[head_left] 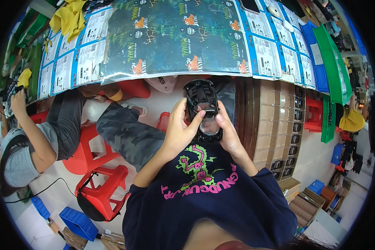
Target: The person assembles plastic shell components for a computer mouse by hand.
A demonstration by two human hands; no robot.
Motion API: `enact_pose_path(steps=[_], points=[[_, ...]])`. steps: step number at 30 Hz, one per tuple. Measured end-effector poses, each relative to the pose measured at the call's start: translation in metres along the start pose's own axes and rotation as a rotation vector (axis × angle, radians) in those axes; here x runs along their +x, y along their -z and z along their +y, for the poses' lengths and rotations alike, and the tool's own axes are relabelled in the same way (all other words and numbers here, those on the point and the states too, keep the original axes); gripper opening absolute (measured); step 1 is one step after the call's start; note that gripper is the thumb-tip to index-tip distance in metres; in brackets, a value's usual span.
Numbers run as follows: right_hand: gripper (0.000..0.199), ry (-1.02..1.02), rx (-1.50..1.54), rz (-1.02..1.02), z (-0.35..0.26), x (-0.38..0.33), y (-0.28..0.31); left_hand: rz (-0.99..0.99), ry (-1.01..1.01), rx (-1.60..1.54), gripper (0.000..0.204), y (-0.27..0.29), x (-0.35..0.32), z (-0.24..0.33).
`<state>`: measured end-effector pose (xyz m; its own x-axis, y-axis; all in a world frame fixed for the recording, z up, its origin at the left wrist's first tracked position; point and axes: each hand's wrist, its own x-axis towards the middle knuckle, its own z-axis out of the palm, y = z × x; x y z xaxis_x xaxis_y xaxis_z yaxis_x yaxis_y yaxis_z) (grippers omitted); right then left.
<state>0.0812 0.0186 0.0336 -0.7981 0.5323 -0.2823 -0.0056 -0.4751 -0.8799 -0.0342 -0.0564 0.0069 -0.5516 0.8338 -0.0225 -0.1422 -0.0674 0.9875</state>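
A black toy car (201,93) with a clear, shiny window piece is held between my two hands, in front of my chest and just off the table's near edge. My left hand (180,128) grips its left side, thumb laid across the top beside the window. On the other side, my right hand (230,134) has its fingers curled round the car, with the thumb near the window's edge. The car's underside and the fingertips beneath it are hidden.
The table (171,46) ahead bears a patterned sheet and labels. To my right stands a divided carton (271,121) with black toy cars in some compartments. Red stools (102,191) stand at left, where another person (27,154) sits. Green bins (331,62) line the table's right end.
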Motion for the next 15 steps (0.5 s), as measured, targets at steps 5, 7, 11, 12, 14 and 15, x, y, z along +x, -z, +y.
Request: enact_pose_path(steps=[5,7,11,12,14,15], points=[[0.019,0.017,-0.273,0.050,0.001,0.005,0.003,-0.007,-0.001,0.099,0.020,-0.002,0.000,-0.004],[0.028,-0.027,-0.237,0.038,0.001,0.004,0.006,-0.002,0.019,0.064,0.020,-0.005,0.000,-0.001],[0.037,-0.047,-0.208,0.031,0.002,0.003,0.006,-0.019,0.061,-0.015,0.021,-0.006,0.000,-0.003],[0.037,-0.048,-0.208,0.032,0.002,0.003,0.007,-0.020,0.062,-0.015,0.021,-0.007,0.000,-0.003],[0.038,-0.029,-0.210,0.007,0.003,0.003,0.008,-0.031,0.063,-0.033,0.021,-0.008,0.000,-0.001],[0.038,-0.029,-0.209,0.009,0.002,0.003,0.007,-0.033,0.065,-0.034,0.021,-0.009,0.000,-0.001]])
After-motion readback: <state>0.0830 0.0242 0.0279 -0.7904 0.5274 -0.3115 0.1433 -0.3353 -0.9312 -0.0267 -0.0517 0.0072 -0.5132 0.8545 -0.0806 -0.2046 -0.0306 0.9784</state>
